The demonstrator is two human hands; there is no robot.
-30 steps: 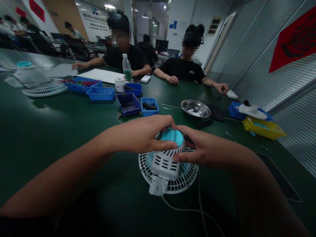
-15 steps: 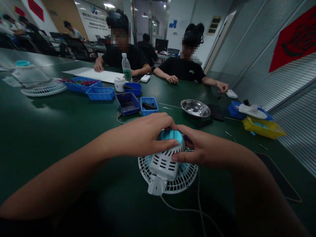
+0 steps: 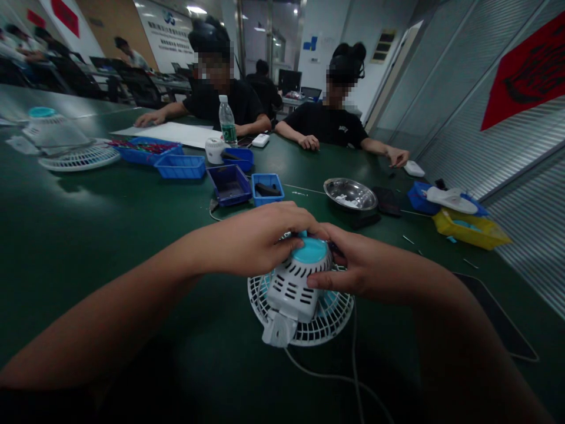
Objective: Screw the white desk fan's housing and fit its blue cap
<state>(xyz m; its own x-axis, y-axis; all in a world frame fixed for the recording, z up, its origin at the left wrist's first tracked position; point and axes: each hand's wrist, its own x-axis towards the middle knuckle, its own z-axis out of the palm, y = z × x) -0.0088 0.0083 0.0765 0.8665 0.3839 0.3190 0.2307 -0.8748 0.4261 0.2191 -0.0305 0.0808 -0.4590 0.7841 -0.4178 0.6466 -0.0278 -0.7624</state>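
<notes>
Dark green desk [image 3: 145, 229] fills the foreground, with a white fan [image 3: 300, 297] lying grille-down on it. The person's left hand [image 3: 282, 235] pinches the turquoise cap [image 3: 312, 252] on top between thumb and fingers; the right hand [image 3: 346, 259] grips the upper side of the motor housing [image 3: 291, 285]. Beyond are a steel bowl [image 3: 364, 191], blue trays [image 3: 180, 169] and two seated people [image 3: 232, 109].

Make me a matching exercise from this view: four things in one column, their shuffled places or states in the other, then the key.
Things
1. near fan
2. metal bowl
3. yellow bin
4. bottle

Places or states
A. farthest right of the four
B. upright and green-labelled
C. touched by the left hand and right hand
D. has white pieces inside

Pairs: 1-C, 2-D, 3-A, 4-B
</notes>
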